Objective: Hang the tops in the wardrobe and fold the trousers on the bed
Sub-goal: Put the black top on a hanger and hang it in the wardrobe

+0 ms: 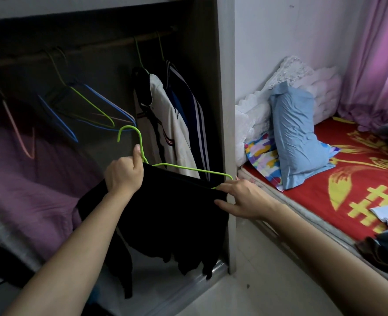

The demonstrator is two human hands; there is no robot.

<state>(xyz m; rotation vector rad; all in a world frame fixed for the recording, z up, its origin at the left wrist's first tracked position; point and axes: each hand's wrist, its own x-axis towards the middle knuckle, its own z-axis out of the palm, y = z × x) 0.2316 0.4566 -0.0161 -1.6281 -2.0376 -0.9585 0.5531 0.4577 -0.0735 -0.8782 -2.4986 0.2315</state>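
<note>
The left hand grips the neck of the green hanger before the wardrobe while the right hand touches, straight-fingered, the black top at the hanger's bare end (shoulder apparently unseated), so raising it to the rail could shed the top.

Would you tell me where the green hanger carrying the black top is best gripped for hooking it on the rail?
Grip the green hanger at its neck, just below the hook, from the left and beneath, as the left hand does. That leaves the hook free above the thumb, and a central grip should keep the black top level.
</note>
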